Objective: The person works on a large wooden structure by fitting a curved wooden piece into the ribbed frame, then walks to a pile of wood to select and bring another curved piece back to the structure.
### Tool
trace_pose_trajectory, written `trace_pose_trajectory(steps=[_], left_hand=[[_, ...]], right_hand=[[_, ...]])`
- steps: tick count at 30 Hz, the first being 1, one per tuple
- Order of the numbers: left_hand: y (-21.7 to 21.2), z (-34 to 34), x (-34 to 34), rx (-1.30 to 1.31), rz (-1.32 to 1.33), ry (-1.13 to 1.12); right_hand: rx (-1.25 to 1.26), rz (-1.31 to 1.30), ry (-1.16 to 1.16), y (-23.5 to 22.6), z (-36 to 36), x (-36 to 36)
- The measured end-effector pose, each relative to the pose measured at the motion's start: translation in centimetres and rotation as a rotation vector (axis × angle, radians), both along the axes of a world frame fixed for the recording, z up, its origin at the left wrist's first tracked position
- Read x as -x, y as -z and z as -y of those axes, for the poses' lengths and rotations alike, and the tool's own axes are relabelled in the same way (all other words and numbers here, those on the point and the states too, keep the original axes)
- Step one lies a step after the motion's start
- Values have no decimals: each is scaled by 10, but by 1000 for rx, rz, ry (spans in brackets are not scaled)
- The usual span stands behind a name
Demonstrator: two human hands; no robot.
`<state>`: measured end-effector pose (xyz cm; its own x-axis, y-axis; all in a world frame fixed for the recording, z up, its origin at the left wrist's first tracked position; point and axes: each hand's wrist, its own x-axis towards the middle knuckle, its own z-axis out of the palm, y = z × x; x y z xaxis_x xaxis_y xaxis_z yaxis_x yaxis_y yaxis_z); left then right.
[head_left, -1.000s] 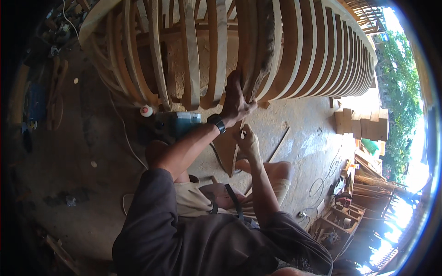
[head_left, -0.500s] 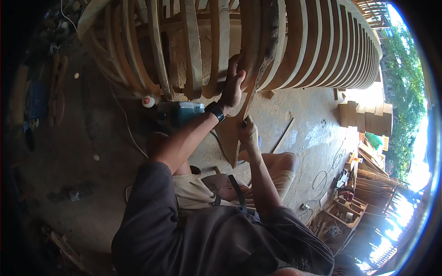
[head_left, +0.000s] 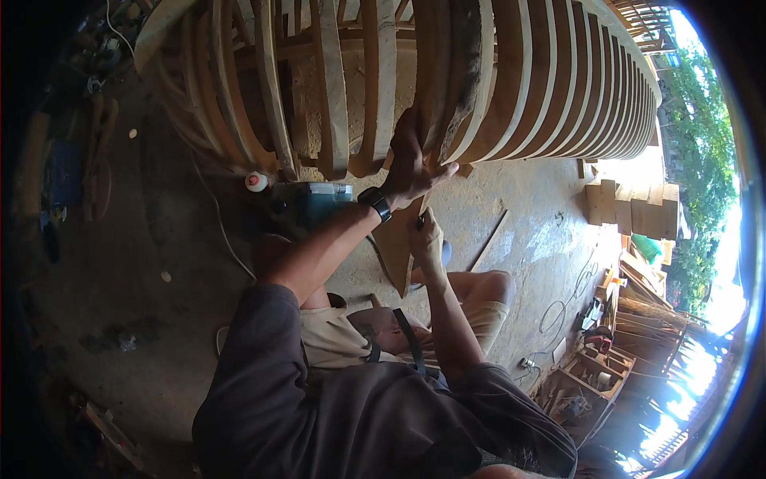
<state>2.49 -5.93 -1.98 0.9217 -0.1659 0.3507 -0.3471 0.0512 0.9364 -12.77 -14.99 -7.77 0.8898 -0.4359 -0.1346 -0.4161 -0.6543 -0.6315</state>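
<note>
I crouch before a large hull frame of curved wooden ribs (head_left: 511,88). My left hand (head_left: 408,169), with a dark watch on the wrist, presses fingers spread on the top of a flat wooden board (head_left: 396,251) and holds it against a dark rib (head_left: 456,96). Just below, my right hand (head_left: 429,239) is closed on a small dark pencil-like tool (head_left: 419,224) at the board's right edge. The board's lower end points down toward my knees.
A teal power tool (head_left: 319,199) and a white bottle with a red cap (head_left: 256,181) lie on the dirt floor under the ribs. A cable (head_left: 219,227) runs left. Stacked wood blocks (head_left: 630,209) and a tool crate (head_left: 586,375) stand at right.
My left hand rose a little along the rib and settled back, still on the board. My right hand stayed at the board's edge with only a small shift.
</note>
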Motion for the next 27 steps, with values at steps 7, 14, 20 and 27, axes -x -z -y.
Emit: trace_pose_trajectory(steps=[7, 14, 20, 27], left_hand=[[-2, -1, -3, 66, -21, 39], [12, -6, 1, -59, 13, 95], [13, -1, 2, -1, -73, 82], [0, -4, 0, 154, -136, 72]], right_hand=[[109, -4, -31, 1, 0, -2], [120, -71, -5, -8, -2, 20], [145, -101, -15, -9, -7, 6], [162, -14, -52, 1, -5, 1]])
